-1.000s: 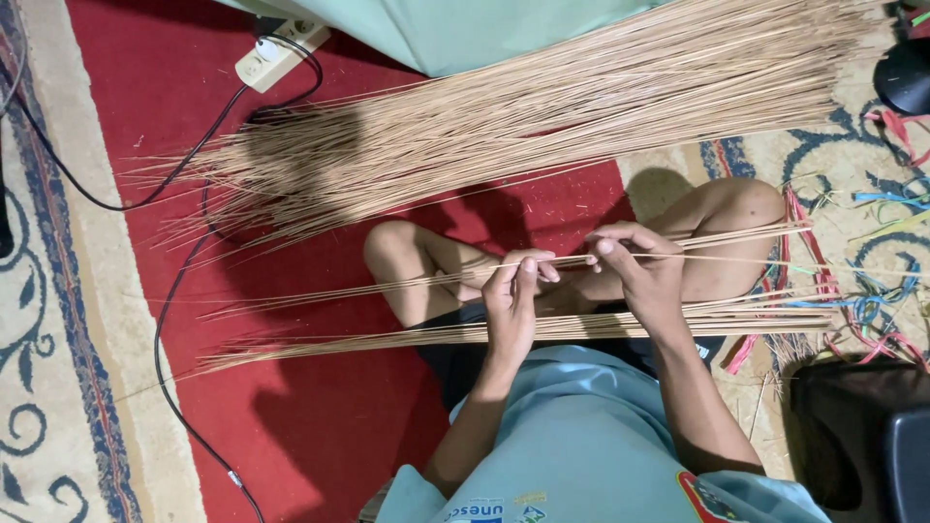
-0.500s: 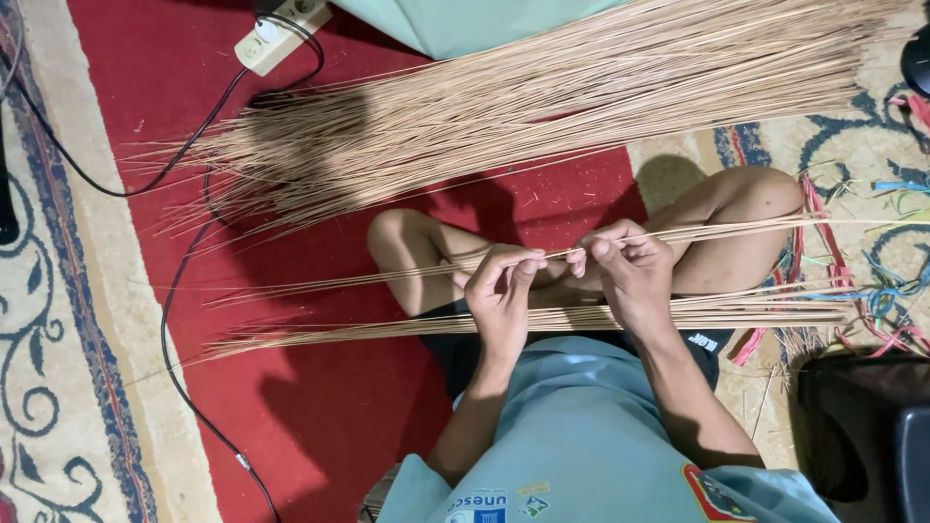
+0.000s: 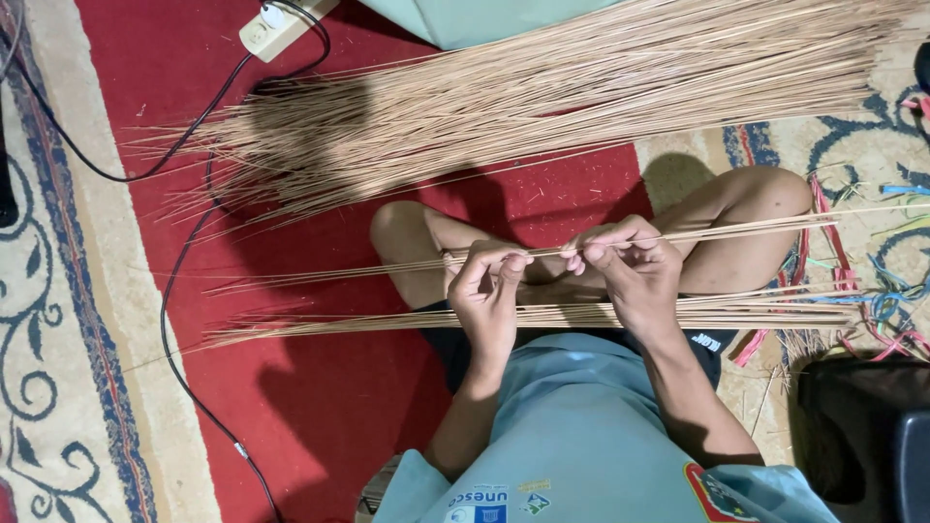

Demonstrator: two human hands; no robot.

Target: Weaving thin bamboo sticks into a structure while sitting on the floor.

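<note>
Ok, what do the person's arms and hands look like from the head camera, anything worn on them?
Both hands, the left hand and the right hand, are bare: no gloves, rings, watch or bands visible. Forearms are bare too. Short light blue sleeves of a shirt cover the upper arms; a red-edged patch sits by the right sleeve.

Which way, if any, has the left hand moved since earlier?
Yes: left hand slid along the stick toward the left knee, away from the right hand.

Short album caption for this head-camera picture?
Seated cross-legged, left hand and right hand hold thin sticks above a red carpet.
</note>
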